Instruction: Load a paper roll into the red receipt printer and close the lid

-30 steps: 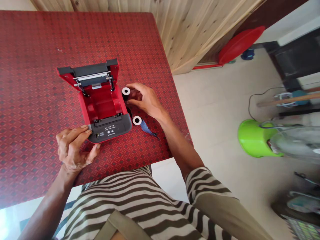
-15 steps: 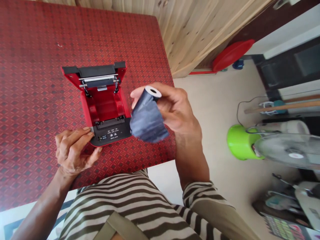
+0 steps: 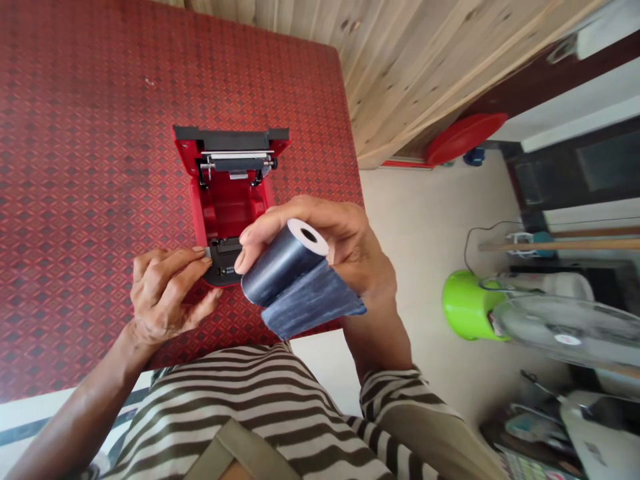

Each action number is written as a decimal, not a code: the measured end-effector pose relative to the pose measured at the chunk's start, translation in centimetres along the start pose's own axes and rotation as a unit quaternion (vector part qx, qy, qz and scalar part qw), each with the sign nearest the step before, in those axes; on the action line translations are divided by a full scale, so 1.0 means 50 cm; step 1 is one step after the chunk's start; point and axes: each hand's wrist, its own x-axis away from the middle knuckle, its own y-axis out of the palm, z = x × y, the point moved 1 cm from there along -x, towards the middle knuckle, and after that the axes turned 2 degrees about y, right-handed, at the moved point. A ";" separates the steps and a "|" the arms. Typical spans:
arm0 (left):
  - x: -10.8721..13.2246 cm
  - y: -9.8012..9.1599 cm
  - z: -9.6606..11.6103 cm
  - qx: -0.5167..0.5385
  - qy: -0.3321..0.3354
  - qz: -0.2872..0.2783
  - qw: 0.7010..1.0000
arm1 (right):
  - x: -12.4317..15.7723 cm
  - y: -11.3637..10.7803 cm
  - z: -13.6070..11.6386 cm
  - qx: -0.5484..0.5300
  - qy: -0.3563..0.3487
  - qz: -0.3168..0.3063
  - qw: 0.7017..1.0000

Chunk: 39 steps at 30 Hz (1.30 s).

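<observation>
A red and black receipt printer [image 3: 199, 220] stands on the table with its lid [image 3: 235, 141] raised, showing a roller and a red paper bay with no roll in it. My left hand [image 3: 167, 293] grips the printer's near left corner, fingertips on its side and thumb low at the front. In my right hand [image 3: 345, 233] is a dark blue paper roll [image 3: 280, 263] with a white end and a hollow core. The roll's loose end hangs down toward me. Hand and roll are above the printer's front right, hiding much of its button panel.
The table [image 3: 90, 167] has a red patterned cover, with a wooden plank wall [image 3: 425, 53] beyond it. On the floor to the right are a green bucket [image 3: 463, 305], a fan [image 3: 565, 333] and a red round object [image 3: 465, 137].
My right hand has brought the roll lower and closer to me, tilting it so its length shows. The head view has shifted, so the printer appears further right. My left hand keeps its grip.
</observation>
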 end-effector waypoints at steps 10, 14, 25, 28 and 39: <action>0.001 -0.010 0.010 0.039 -0.042 -0.031 0.998 | -0.021 -0.001 -0.012 0.366 0.015 0.022 0.930; 0.004 -0.011 0.010 0.053 -0.054 -0.034 0.997 | -0.027 -0.003 0.001 0.360 0.006 0.035 0.932; 0.010 -0.007 0.011 0.034 -0.036 -0.036 0.998 | -0.056 -0.016 0.043 0.609 -0.030 0.024 0.792; 0.004 -0.008 0.013 0.032 -0.035 -0.033 0.998 | -0.065 -0.003 0.054 0.662 -0.005 -0.002 0.749; -0.001 -0.010 0.016 0.035 -0.040 -0.039 0.998 | -0.087 0.042 0.060 0.779 0.072 -0.001 0.622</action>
